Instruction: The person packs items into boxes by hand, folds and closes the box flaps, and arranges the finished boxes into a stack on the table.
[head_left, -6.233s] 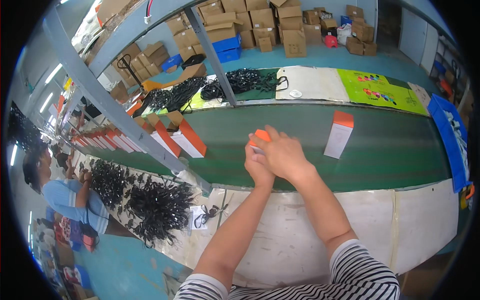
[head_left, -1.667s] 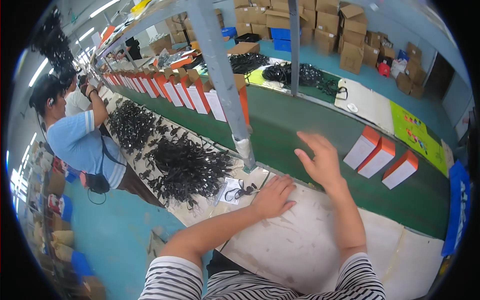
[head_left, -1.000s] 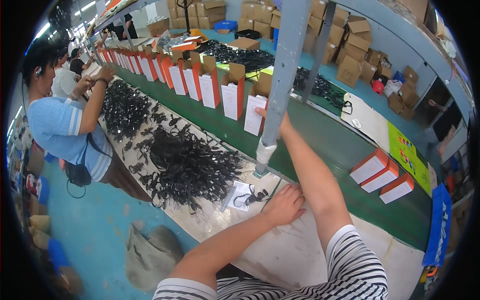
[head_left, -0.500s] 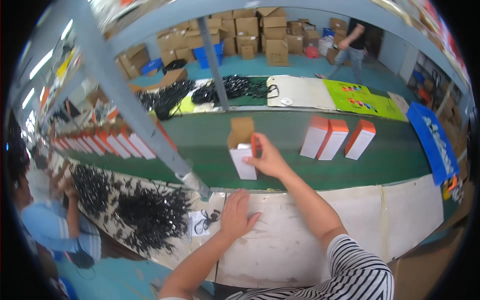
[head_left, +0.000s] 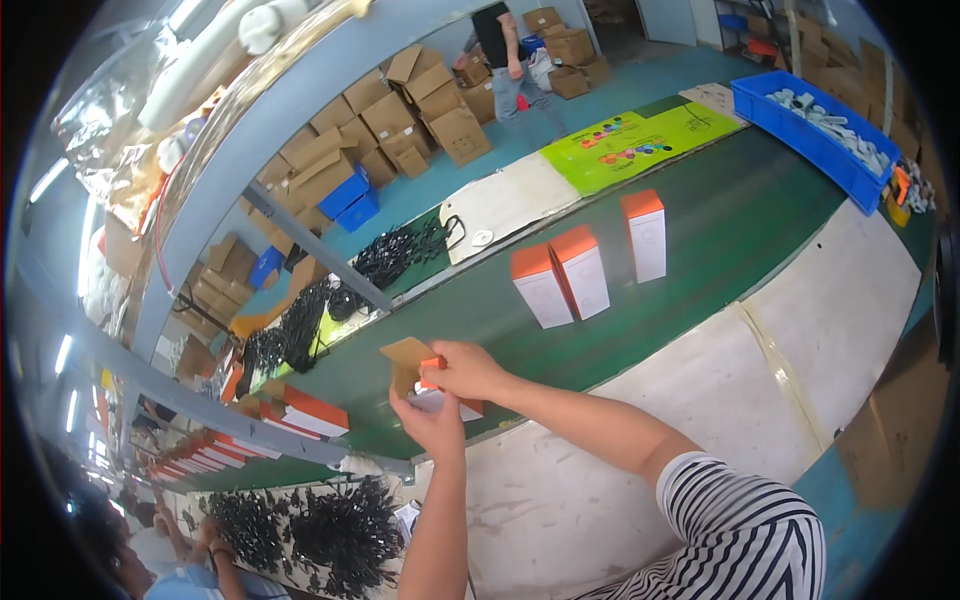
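On the green conveyor belt point(head_left: 395, 408) stands a white and orange carton whose brown flap point(head_left: 404, 350) is raised. My left hand point(head_left: 434, 428) is closed around its near side, and part of the carton is hidden behind it. Over the top, my right hand point(head_left: 468, 370) grips the orange edge with fingers bent. Something white shows inside the opening, too small to make out. Farther right on the belt, two closed cartons point(head_left: 582, 270) stand touching, and a single carton point(head_left: 646, 236) stands apart from them.
A grey metal post point(head_left: 250, 425) slants beside my left hand. Black cables point(head_left: 345, 535) lie heaped at lower left, near a co-worker point(head_left: 190, 575). A row of cartons point(head_left: 310, 412) lines the belt's left. A blue bin point(head_left: 810, 125) of white parts stands at far right.
My left hand has risen from the white tabletop to the carton. My right hand has stayed on the carton, shifting over its top. The view has turned, tilting the scene.
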